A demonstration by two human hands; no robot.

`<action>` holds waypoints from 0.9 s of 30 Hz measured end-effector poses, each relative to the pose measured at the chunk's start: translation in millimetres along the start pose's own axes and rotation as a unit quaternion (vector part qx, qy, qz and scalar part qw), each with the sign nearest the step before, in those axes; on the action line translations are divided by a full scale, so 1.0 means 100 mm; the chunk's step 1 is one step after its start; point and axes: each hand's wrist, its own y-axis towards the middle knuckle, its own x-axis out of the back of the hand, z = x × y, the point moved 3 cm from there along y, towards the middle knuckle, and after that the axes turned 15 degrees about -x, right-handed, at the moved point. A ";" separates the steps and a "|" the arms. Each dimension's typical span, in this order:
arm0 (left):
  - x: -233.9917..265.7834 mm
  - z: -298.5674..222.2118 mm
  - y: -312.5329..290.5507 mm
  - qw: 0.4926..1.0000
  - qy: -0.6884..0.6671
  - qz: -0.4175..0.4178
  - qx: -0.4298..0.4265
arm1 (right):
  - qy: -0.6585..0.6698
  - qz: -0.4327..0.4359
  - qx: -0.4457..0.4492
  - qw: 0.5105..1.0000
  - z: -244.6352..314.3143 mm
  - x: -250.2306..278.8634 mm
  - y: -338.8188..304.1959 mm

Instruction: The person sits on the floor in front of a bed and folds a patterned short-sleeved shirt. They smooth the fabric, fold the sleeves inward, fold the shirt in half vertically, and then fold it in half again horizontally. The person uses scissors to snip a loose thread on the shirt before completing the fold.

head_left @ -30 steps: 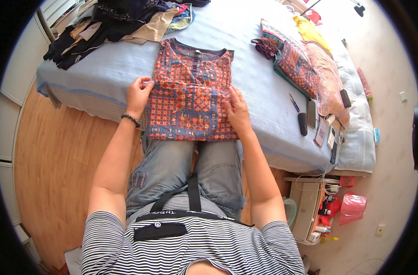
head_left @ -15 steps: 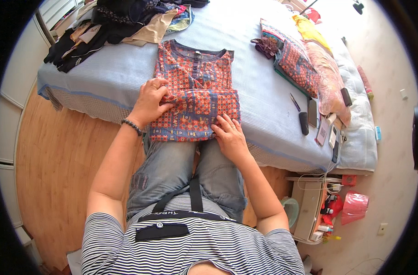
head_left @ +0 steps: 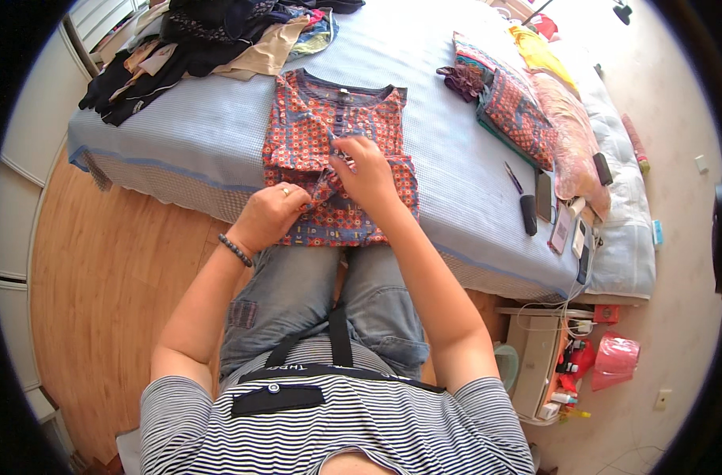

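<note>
A red and blue patterned shirt (head_left: 369, 119) with a dark round neckline lies partly folded at the bed's near edge, its neck pointing away from me. My left hand (head_left: 275, 215) is closed on the lower left part of the cloth, its fingers pinching a gathered bit. Just up and to the right, my right hand (head_left: 366, 174) curls over the middle of the shirt, thumb and fingers closed on a lifted piece of the fabric. Between the two hands the cloth is bunched and slanted. The fingertips of both hands are partly hidden.
A pile of dark and beige clothes (head_left: 210, 39) covers the far left of the blue bedspread (head_left: 171, 127). Folded patterned clothes (head_left: 515, 111) lie at right beside a pink pillow (head_left: 567, 150). Phones (head_left: 560, 229), a black case (head_left: 528, 214) and cables sit near the right edge.
My right hand has moved up and left from the shirt's lower right and now grips cloth. My left hand has slid down a little. The folded front part has become bunched.
</note>
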 end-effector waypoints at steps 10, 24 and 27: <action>-0.03 0.05 -0.04 0.997 -0.054 -0.015 0.058 | -0.178 0.073 -0.142 0.971 -0.12 -0.74 0.93; -0.07 0.13 -0.09 0.993 -0.093 0.007 0.067 | -0.181 -0.029 -0.153 0.971 -0.03 -1.24 1.71; -0.08 0.15 -0.09 0.993 -0.101 -0.014 0.059 | -0.209 -0.073 -0.158 0.962 -0.09 -1.25 1.72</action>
